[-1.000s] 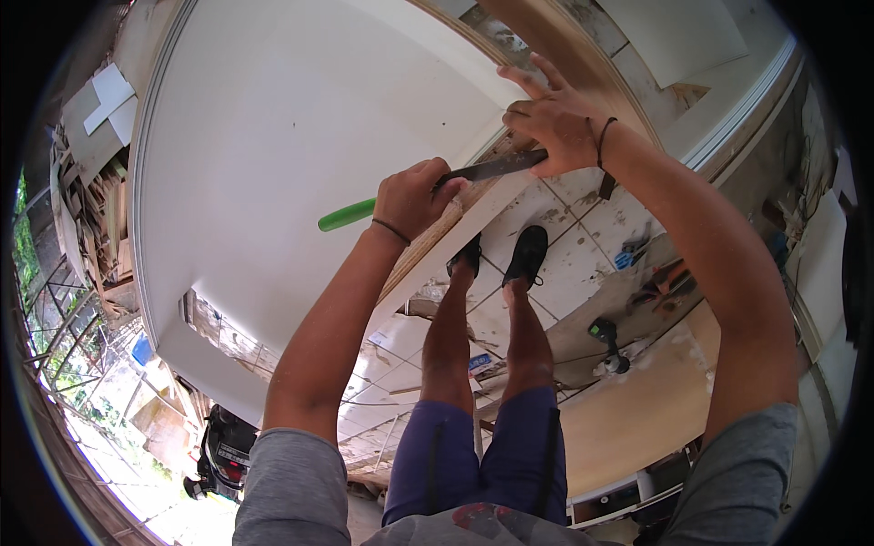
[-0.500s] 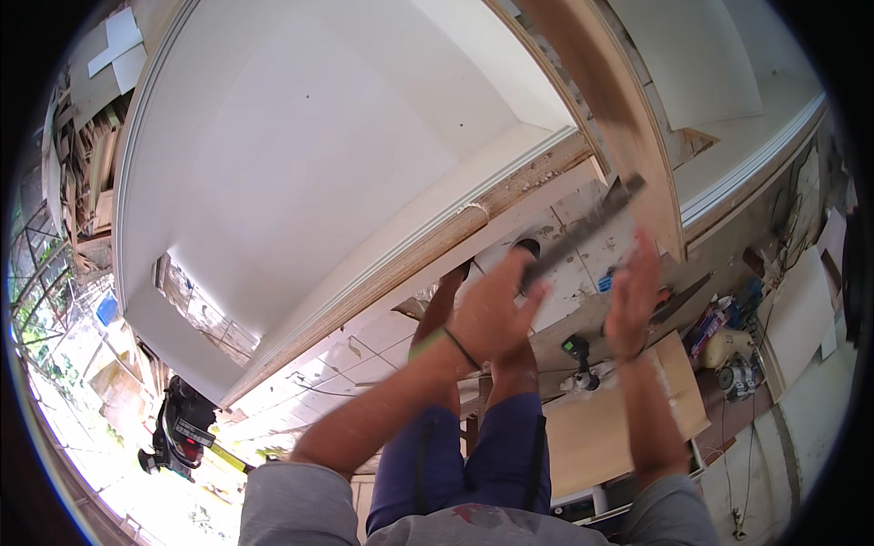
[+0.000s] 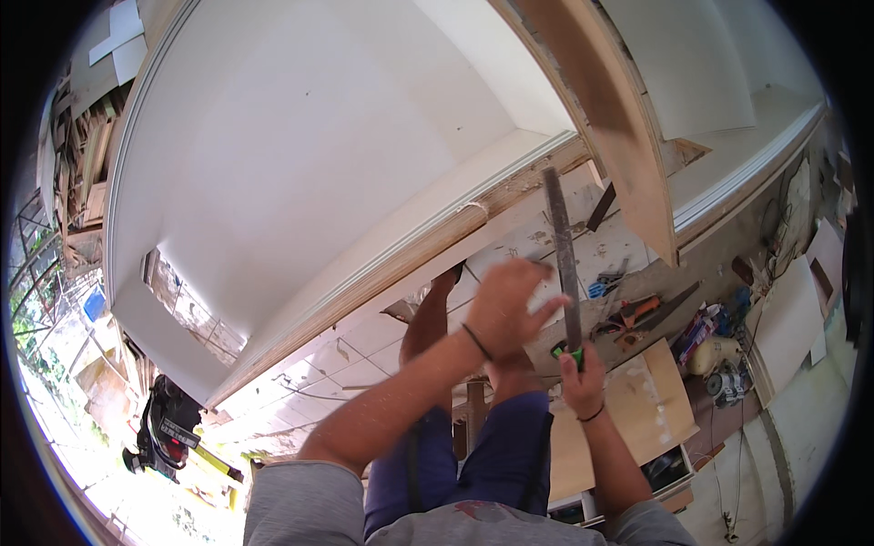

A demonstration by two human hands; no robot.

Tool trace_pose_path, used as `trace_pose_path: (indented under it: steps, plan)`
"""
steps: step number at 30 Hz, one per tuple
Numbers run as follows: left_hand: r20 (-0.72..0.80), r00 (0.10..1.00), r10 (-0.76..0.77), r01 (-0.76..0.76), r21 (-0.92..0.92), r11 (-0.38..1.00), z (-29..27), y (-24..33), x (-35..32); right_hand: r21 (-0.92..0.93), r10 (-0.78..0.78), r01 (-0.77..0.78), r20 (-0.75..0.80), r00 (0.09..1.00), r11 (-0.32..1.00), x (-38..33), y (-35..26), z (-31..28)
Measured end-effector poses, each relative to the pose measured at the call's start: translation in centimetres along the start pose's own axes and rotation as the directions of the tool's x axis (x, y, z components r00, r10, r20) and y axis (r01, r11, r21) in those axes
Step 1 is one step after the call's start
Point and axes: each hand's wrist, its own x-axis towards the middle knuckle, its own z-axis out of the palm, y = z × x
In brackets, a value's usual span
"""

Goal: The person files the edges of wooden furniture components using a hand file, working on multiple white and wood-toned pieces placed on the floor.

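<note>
My right hand point(image 3: 583, 378) is closed round the lower end of a long dark metal file point(image 3: 562, 241). The blade points away from me, its tip close to the rough wooden edge point(image 3: 519, 182) of a big white cabinet carcass point(image 3: 300, 182). My left hand point(image 3: 510, 305) hovers just left of the blade, thumb out and fingers apart, somewhat blurred. Whether the thumb touches the file I cannot tell. Behind my right hand, a bit of a green-and-black drill point(image 3: 563, 352) shows; the rest is covered.
A wooden board point(image 3: 628, 136) stands beside the carcass, with another white cabinet point(image 3: 728, 164) to its right. On the floor lie blue-handled pliers point(image 3: 597, 289), an orange-handled handsaw point(image 3: 642, 311) and a plywood sheet point(image 3: 628, 409). A black power tool point(image 3: 173, 428) sits at lower left.
The file has passed from my left hand to my right and now points nearly straight ahead. My right hand, spread before, has come down and closed on it.
</note>
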Motion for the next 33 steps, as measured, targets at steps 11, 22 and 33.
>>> trace_pose_path:
  steps: [11, 22, 33]
  plan:
    - [0.085, 0.981, 0.174, -0.19, 0.591, 0.784, -4.0, -4.0, 11.8, -0.526, -0.452, 0.447, 0.128, 0.883, 0.724, 14.3, 4.2, -12.1]
    - [0.187, 0.982, -0.004, -0.076, 0.42, 0.904, -3.2, -6.4, 13.2, -0.678, -0.668, 0.531, 0.079, 0.74, 0.509, 19.6, 6.0, -12.3]
    - [0.056, 0.968, 0.244, -0.227, 0.605, 0.764, -3.1, -6.3, 12.3, -0.69, -0.73, 0.545, 0.035, 0.682, 0.476, 19.7, 6.9, -10.4]
